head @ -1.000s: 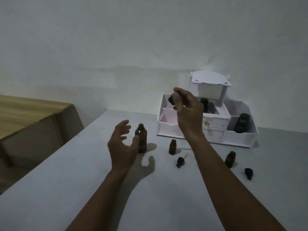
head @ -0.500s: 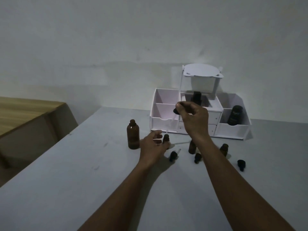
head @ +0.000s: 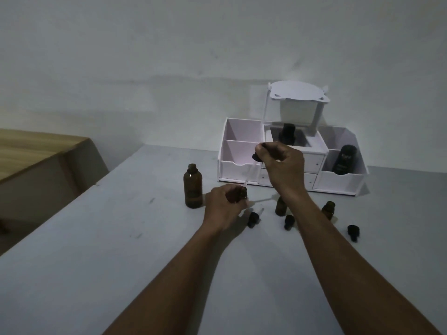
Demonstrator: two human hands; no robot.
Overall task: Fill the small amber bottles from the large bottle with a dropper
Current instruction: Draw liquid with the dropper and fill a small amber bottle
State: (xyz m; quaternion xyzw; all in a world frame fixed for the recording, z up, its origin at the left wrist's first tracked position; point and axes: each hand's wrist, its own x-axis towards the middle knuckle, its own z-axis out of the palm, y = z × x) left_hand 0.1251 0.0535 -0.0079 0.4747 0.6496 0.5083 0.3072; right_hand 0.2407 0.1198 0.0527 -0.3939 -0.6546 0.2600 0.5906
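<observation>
Grey table point(head: 96, 274), dim light, one person's two bare hands at work. Left hand point(head: 223, 205): closed round a small bottle point(head: 242, 192) standing on the table, only its neck and mouth showing past the fingers. Right hand point(head: 283, 165): raised above and slightly right of the left, fingertips pinching the dark bulb of the dropper point(head: 250, 171). Dropper: glass stem slants down and to the left, tip just over the held bottle's mouth; whether it has entered the mouth cannot be told. Key relation: the mouth lies directly below the tip along the stem's long axis, so the coming move appears to be a short lowering and a squeeze by the right hand, the left steadying. Large bottle point(head: 192, 187): open, upright, just left of the left hand, nearer to that hand. Further small bottles: one point(head: 280, 207) partly behind the right wrist, one point(head: 328, 210) right of the right forearm. Loose caps: three, at point(head: 253, 219), point(head: 289, 221) and point(head: 353, 232). White organizer point(head: 242, 170) at the back holds two dark containers, labels unreadable. Liquid levels in stem and bottles cannot be made out in the gloom. Wooden surface point(head: 36, 151) at far left, cut off by the frame.
</observation>
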